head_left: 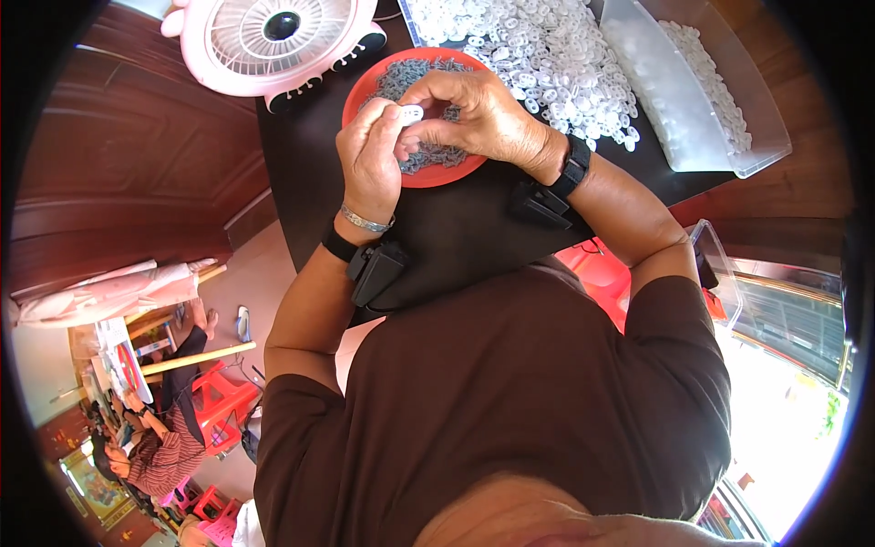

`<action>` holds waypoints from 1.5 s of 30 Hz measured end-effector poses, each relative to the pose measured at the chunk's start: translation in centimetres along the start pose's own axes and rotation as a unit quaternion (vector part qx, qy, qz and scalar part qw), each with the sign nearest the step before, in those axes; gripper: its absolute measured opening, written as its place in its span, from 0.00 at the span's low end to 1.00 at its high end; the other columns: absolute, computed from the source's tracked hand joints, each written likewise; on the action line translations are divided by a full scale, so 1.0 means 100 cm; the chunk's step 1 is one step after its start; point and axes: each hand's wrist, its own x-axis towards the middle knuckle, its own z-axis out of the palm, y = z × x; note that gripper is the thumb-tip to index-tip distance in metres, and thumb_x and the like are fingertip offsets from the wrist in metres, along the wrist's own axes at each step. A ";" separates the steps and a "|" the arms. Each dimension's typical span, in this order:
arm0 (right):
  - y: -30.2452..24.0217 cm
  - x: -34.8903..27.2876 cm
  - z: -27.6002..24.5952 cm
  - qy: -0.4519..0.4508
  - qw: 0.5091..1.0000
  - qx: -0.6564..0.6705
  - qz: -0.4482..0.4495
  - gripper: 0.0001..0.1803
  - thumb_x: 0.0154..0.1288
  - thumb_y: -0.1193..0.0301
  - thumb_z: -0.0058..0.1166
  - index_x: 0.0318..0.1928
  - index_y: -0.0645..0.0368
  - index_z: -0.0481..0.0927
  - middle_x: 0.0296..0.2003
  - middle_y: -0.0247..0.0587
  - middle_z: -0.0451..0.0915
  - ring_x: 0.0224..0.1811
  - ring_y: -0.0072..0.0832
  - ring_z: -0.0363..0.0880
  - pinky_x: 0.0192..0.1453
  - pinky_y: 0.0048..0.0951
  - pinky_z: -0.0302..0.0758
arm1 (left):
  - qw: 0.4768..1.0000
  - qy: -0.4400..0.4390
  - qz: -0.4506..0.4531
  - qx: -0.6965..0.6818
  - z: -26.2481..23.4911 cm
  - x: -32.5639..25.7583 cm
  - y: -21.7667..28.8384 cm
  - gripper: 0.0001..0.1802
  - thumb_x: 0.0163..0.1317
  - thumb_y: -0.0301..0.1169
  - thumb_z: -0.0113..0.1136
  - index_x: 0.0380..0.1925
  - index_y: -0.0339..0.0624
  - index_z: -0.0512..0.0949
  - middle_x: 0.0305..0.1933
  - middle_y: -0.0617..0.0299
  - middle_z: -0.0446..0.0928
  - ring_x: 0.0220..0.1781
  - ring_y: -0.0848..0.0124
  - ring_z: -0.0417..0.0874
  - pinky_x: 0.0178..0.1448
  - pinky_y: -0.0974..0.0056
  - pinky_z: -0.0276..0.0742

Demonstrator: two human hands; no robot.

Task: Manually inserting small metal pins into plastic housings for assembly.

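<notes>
My left hand (369, 157) pinches a small white oval plastic piece with holes (411, 115) between thumb and fingers. Close against it, my right hand (483, 114) curves round the piece's far side. Its thumb and fingertips come together beside the left fingers, and whatever they pinch is hidden or too small to name. Both hands are above a round red bowl (444, 179) filled with small grey screw-like parts (421, 75). Behind and right of the bowl spreads a heap of similar white oval pieces (556, 68).
A pink fan (273, 46) stands at the table's far left. A translucent plastic bin (693, 137) holding more white pieces lies tilted at the far right. The black tabletop (456, 228) ends near my body. At the lower left, another person (164, 447) sits near red stools (219, 401).
</notes>
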 end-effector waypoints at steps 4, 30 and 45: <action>0.000 0.002 -0.002 0.008 0.999 -0.020 -0.038 0.13 0.52 0.73 0.65 0.39 0.60 0.79 0.34 0.38 0.81 0.38 0.30 0.81 0.42 0.27 0.76 | 0.999 -0.013 -0.029 0.033 -0.001 -0.001 0.003 0.15 0.67 0.34 0.45 0.32 0.31 0.75 0.21 0.63 0.70 0.21 0.76 0.71 0.27 0.73 0.64; 0.076 -0.006 -0.099 -0.023 0.878 -0.447 0.167 0.10 0.51 0.69 0.47 0.29 0.50 0.83 0.28 0.44 0.81 0.35 0.43 0.80 0.40 0.42 0.76 | 0.998 -0.035 -0.041 0.044 0.000 0.001 -0.005 0.14 0.65 0.32 0.49 0.24 0.36 0.74 0.18 0.68 0.68 0.19 0.80 0.68 0.24 0.75 0.62; 0.065 0.002 -0.090 -0.032 0.958 -0.095 0.269 0.10 0.61 0.66 0.54 0.37 0.60 0.81 0.30 0.31 0.81 0.34 0.20 0.77 0.40 0.24 0.71 | 0.997 -0.038 -0.053 0.051 0.000 0.003 -0.006 0.12 0.63 0.30 0.50 0.23 0.35 0.74 0.18 0.68 0.69 0.20 0.82 0.67 0.24 0.74 0.62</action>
